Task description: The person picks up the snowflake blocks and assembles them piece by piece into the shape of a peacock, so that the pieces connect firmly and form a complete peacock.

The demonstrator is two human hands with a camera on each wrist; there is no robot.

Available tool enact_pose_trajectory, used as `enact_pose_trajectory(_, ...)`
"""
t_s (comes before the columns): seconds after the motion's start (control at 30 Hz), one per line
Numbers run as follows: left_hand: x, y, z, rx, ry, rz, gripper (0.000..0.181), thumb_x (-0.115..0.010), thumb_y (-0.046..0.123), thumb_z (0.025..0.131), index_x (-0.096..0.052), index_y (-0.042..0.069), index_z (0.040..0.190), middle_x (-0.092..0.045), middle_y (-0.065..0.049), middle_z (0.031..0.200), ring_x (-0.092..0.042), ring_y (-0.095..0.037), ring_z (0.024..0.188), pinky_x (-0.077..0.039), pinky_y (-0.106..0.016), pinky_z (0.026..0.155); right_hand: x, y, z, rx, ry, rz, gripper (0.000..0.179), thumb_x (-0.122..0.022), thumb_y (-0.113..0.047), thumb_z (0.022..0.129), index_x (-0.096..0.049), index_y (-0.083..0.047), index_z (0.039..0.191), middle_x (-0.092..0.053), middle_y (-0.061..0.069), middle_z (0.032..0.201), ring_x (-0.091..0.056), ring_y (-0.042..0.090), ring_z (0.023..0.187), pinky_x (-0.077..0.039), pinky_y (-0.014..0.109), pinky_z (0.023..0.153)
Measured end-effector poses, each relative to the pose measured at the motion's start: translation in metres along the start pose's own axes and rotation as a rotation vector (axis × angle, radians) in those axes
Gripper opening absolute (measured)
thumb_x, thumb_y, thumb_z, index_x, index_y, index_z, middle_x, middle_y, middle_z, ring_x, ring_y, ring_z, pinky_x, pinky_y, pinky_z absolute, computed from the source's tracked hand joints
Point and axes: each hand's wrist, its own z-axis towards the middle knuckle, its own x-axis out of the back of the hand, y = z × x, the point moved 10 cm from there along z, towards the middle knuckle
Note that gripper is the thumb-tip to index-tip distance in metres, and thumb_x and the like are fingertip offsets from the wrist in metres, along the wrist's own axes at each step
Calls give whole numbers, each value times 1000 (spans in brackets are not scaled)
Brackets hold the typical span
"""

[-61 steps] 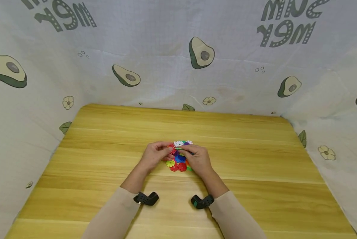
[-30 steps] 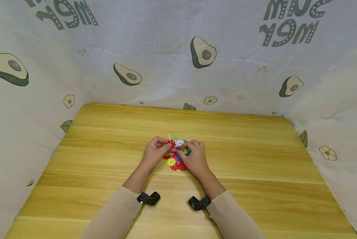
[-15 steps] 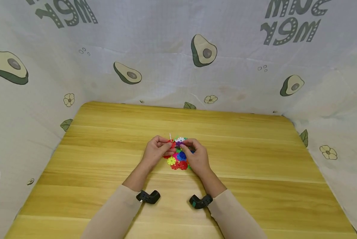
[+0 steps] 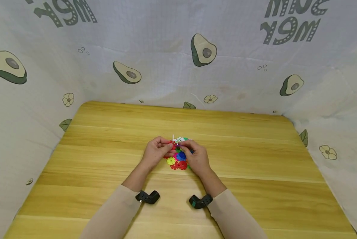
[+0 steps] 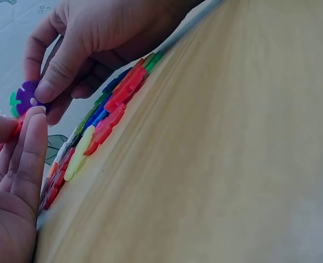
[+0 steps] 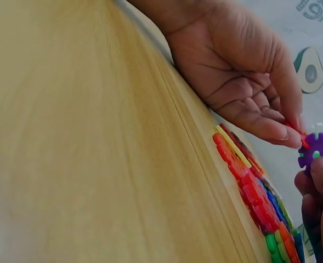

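Observation:
Between left thumb and fingers, my left hand (image 4: 155,151) pinches a red notched snowflake disc (image 5: 18,125). A white disc (image 4: 173,138) stands edge-up beside it, and a green disc (image 5: 13,103) shows behind. My right hand (image 4: 198,158) pinches a purple snowflake disc (image 6: 317,148) by its edge, with its rim meeting the red disc. Both hands are held over a pile of loose discs: a yellow disc (image 4: 170,161), a red disc (image 4: 182,165) and a blue disc (image 4: 181,156) show at the near side. The hands hide much of the pile.
The wooden table (image 4: 256,149) lies under the pile and both forearms. A white cloth (image 4: 163,46) printed with avocados hangs behind it and at both sides. A black wrist device (image 4: 148,197) is strapped on each arm.
My right hand dipped to the pile about a second ago, then came up with the purple disc and turned it edge-on against the red one. The left hand has barely moved.

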Motion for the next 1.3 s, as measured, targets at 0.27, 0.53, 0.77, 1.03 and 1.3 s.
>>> enact_pose_trajectory(0.27,-3,0,-1,13,-26,-32,17,-64,1,98,-59,-9,112,-76,-5,85,-76,-12,73,-65,-28,71,5,-5,0,59,11,-40,10,-73,-4,93,-76,-8,101,-79,7,101,-76,23,97,-62,28,88)
enact_pose_trajectory(0.53,-1,-2,0,13,-31,-39,16,-63,1,99,-59,-9,111,-77,-8,87,-76,-11,73,-65,-28,71,3,-7,0,71,9,-5,12,-73,-2,92,-76,-7,101,-80,8,101,-77,25,98,-61,23,89)
enact_pose_trajectory(0.77,3,-2,2,-5,9,-87,18,-62,1,100,-55,-5,115,-74,-2,87,-76,-11,74,-65,-27,72,9,3,2,-23,43,-177,25,-75,-16,94,-71,-10,118,-76,9,117,-70,27,112,-58,45,100)
enact_pose_trajectory(1.03,7,0,2,-23,47,-200,11,-58,-4,100,-51,-3,109,-71,0,84,-77,-10,78,-64,-25,76,14,23,1,-172,-26,-521,32,-81,-41,87,-77,-13,101,-64,9,105,-48,30,106,-43,40,85)
enact_pose_trajectory(1.3,4,4,-1,-28,36,-187,10,-59,-5,99,-52,2,101,-73,0,83,-76,-11,76,-64,-25,74,7,21,2,-169,-66,-463,31,-84,-34,85,-73,-11,102,-68,9,105,-50,29,105,-41,46,95)
